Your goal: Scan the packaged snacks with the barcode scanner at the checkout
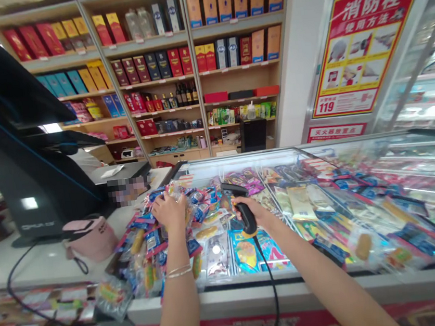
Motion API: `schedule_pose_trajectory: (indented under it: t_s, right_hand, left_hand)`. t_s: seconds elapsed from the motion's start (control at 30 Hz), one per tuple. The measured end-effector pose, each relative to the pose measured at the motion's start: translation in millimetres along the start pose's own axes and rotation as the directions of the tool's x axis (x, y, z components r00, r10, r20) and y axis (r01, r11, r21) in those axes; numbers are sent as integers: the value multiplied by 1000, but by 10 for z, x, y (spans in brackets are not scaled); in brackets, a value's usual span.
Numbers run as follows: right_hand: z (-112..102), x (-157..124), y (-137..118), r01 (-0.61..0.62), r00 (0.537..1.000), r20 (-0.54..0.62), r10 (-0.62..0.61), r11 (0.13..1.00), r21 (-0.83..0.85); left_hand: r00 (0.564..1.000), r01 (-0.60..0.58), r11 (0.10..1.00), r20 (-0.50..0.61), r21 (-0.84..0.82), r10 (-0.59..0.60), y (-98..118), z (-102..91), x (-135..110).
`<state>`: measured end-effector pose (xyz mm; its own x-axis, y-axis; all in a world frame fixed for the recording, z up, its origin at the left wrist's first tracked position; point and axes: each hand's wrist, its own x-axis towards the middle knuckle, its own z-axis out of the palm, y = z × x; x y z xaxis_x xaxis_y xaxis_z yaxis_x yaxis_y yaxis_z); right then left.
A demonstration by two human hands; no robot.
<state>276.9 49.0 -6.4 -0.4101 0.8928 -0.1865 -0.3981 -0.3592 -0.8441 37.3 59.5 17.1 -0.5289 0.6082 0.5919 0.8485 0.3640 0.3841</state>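
Observation:
My right hand (248, 209) is wrapped around the grip of a black barcode scanner (247, 217), its head tilted toward the left. A black cable (269, 272) runs down from the handle over the freezer's front edge. My left hand (170, 210) lies on a heap of wrapped snack packets (153, 241), fingers apart over clear and blue-red wrappers. What is under the palm is hidden. Below and between the hands, a blue packet (247, 254) and a silver packet (216, 257) lie under the glass or on it; I cannot tell which.
A glass-topped freezer (171, 307) stretches across the front, with more packets on its right half. On the left counter stand a black checkout terminal (28, 153) and a pink cup-shaped holder (91, 240). Shelves of boxed bottles (151, 66) rise behind, beside a red sign (365, 47).

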Motion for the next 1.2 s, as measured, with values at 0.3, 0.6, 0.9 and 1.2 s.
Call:
schedule_pose_trajectory:
  t_s: [0.3, 0.6, 0.9, 1.2]
  right_hand:
    - [-98, 87, 211, -29, 998, -53, 29, 1000, 12]
    - [-170, 128, 262, -13, 999, -34, 13, 1000, 6]
    - [-146, 81, 220, -35, 999, -27, 35, 999, 6]
    - [-127, 14, 200, -48, 998, -30, 49, 999, 17]
  left_hand:
    - [998, -52, 998, 28, -41, 53, -24, 63, -75]
    - [997, -70, 996, 8, -55, 70, -49, 50, -61]
    - [996, -92, 994, -10, -67, 91, -78, 50, -46]
    - [996, -91, 995, -20, -52, 90, -101, 73, -36]
